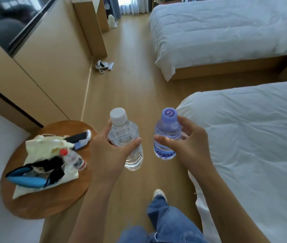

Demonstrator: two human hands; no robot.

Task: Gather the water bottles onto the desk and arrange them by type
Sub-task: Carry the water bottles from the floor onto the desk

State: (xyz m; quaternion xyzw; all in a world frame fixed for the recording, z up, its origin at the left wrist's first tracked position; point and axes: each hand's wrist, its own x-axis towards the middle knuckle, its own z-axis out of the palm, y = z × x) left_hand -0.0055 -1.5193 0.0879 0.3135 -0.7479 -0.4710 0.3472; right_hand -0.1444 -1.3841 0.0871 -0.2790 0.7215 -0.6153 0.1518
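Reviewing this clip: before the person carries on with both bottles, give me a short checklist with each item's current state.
1. Left hand grips the white-capped bottle: ok.
2. Right hand grips the purple-capped bottle: ok.
3. Both caps on: ok; tightness cannot tell.
4. Floor straight ahead free of obstacles: ok; shoes lie off by the wall.
5. Desk in sight: not ok, none identifiable in this view.
6. Red-capped bottle on the round table collected: not ok, both hands full.
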